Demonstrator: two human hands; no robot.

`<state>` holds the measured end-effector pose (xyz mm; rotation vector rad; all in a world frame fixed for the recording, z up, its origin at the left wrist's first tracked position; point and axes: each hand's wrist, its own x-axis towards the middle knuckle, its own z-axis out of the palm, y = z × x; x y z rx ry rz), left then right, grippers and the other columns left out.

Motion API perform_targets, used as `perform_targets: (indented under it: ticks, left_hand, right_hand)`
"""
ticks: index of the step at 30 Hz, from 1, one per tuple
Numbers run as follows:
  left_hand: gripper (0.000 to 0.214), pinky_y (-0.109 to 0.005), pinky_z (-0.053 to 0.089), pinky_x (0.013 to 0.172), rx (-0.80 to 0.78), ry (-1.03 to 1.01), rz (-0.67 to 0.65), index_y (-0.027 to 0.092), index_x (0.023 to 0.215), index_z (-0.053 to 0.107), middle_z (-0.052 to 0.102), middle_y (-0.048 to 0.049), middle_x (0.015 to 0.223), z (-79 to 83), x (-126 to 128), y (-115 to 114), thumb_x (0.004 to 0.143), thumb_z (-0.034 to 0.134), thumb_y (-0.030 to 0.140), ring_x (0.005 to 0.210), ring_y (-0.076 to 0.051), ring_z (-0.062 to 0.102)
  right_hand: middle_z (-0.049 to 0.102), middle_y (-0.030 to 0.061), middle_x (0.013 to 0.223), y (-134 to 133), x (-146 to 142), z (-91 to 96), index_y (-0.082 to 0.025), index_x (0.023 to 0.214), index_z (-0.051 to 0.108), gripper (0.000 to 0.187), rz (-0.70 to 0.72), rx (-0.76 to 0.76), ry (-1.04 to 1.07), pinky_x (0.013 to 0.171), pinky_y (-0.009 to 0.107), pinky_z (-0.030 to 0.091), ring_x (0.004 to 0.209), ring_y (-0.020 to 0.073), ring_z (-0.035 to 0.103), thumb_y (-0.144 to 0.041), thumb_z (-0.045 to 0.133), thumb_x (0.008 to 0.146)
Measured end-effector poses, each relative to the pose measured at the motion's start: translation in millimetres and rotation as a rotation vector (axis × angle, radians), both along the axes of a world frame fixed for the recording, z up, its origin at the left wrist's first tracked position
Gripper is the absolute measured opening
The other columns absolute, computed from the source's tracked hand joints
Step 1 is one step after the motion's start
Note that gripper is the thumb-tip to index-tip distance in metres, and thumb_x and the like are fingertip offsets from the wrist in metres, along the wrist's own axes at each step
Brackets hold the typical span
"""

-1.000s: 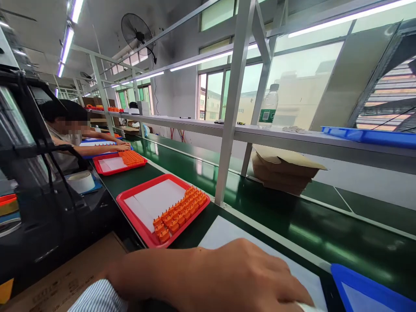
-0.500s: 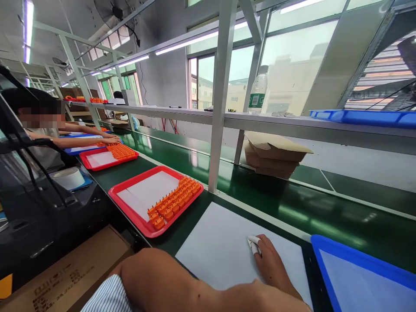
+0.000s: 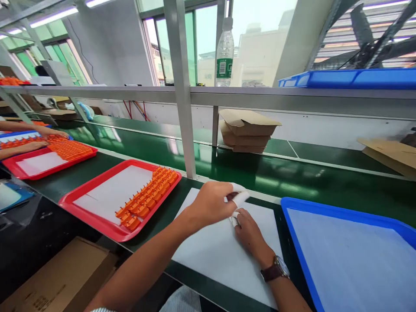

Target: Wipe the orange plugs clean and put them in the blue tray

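Note:
My left hand point(image 3: 212, 201) is raised over a white sheet point(image 3: 208, 251), its thumb and a finger in white covers and bent toward each other in a pinch. Whatever lies between those fingertips is too small to make out. Just below and to the right, my right hand point(image 3: 250, 234) rests on the sheet with its fingers curled together, white covers on the fingertips. Its grip is partly hidden, and a dark-strapped watch point(image 3: 276, 268) is on that wrist. Left of the sheet, a red tray point(image 3: 94, 225) holds rows of small orange parts point(image 3: 146, 199) with thin pins upward.
A blue tray point(image 3: 351, 255) lined with white stands at right. Behind runs a green conveyor belt point(image 3: 221, 169) with stacked cardboard point(image 3: 248, 132). A metal post point(image 3: 185, 104) and shelf point(image 3: 123, 92) cross ahead. At far left, a co-worker's hands point(image 3: 32, 145) are over another red tray point(image 3: 27, 171).
My left hand has come into view over the sheet, close to my right hand. My right hand stays on the sheet, its watch now showing. The view has turned right.

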<state>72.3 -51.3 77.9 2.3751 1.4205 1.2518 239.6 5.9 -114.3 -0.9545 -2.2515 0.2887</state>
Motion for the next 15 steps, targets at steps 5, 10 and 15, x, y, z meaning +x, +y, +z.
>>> perform_targets:
  ticks: [5,10,15]
  left_hand:
    - [0.023,-0.023,0.044,0.058,-0.456,-0.033,0.081,0.018,0.076,0.070,0.067,-0.0002,0.068,-79.9,-24,57,0.085,0.049,0.023,0.062,-0.014,0.060]
    - [0.018,-0.026,0.042,0.058,-0.519,0.001,0.114,0.017,0.076,0.068,0.063,-0.0020,0.067,-133.3,-30,71,0.084,0.053,0.025,0.063,-0.016,0.057]
    - [0.015,-0.027,0.044,0.065,-0.525,0.036,0.080,0.019,0.083,0.066,0.062,-0.0027,0.082,-153.2,-33,70,0.086,0.052,0.025,0.069,-0.016,0.056]
  right_hand:
    - [0.057,0.0073,0.098,-1,-1,7.4,-0.017,0.102,0.062,0.042,-0.017,-0.060,-0.100,0.080,0.035,0.049,0.091,0.0217,0.054,0.006,0.044,0.072]
    - [0.057,0.0070,0.091,-5,-4,8.9,-0.018,0.091,0.060,0.026,-0.083,-0.046,-0.094,0.074,0.036,0.049,0.084,0.0220,0.053,0.000,0.044,0.082]
    - [0.058,0.0102,0.100,-5,-4,8.3,-0.018,0.100,0.057,0.018,-0.135,-0.067,-0.074,0.079,0.042,0.050,0.090,0.0249,0.053,-0.010,0.045,0.090]
